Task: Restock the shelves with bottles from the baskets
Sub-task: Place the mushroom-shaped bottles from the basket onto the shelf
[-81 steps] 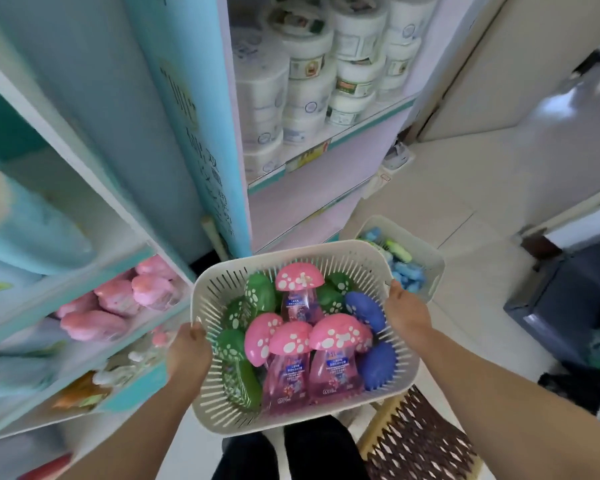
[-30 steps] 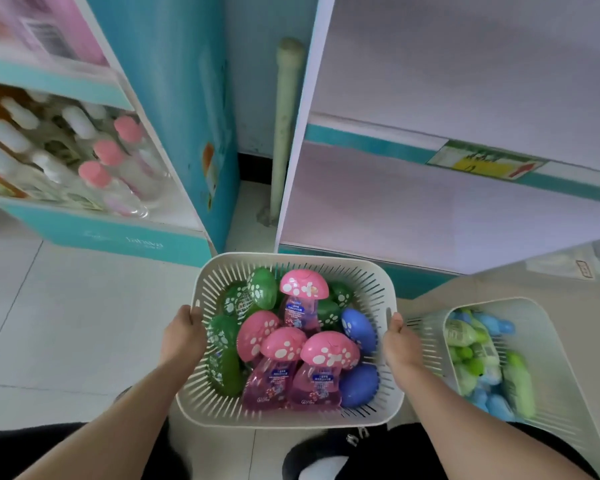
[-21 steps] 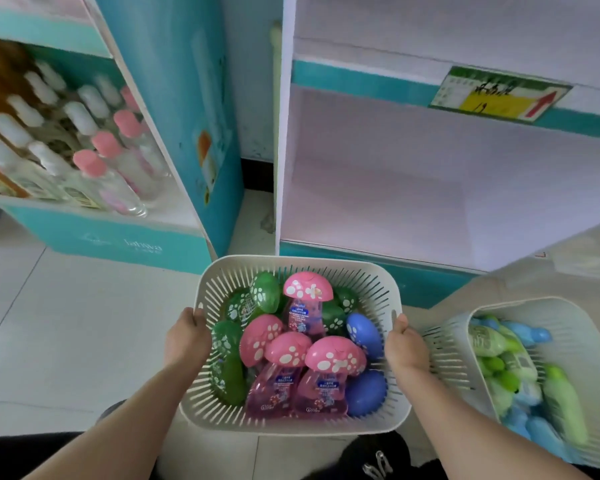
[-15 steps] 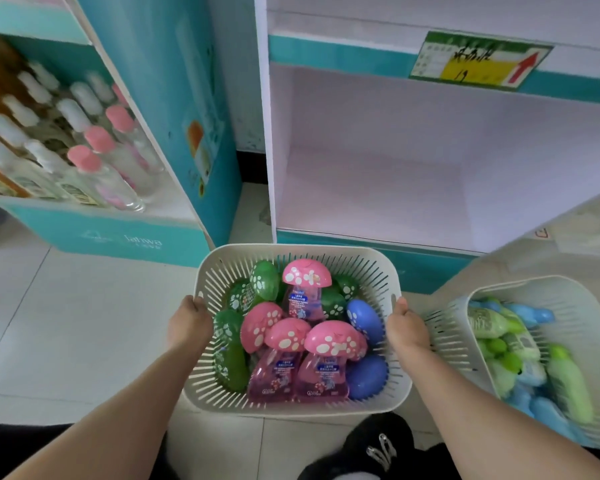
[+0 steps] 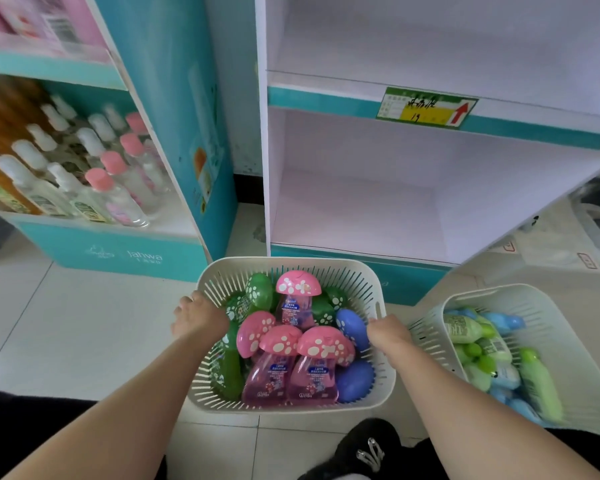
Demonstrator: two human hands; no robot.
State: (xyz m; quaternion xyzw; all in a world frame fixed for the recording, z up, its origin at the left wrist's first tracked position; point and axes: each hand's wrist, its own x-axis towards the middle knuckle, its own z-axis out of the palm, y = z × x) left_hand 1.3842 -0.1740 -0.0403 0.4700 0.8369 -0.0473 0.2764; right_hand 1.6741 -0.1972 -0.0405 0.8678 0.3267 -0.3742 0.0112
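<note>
Lowered basket (image 5: 381,344) now apparently floor-level, both hands gripping its rims.

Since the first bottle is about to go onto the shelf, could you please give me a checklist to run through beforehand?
1. Bottom shelf bay bare, room for bottles: ok.
2. Basket of mushroom-cap bottles right in front of that bay: ok.
3. Basket resting on the floor: cannot tell.
4. A hand free to pick: not ok; left hand and right hand both grip the basket rim.
5. A bottle easy to lift: ok; the upright pink mushroom-cap bottle stands on top of the pile.
6. Second basket out of the way: ok, it sits to the right, clear of the bay.
</note>
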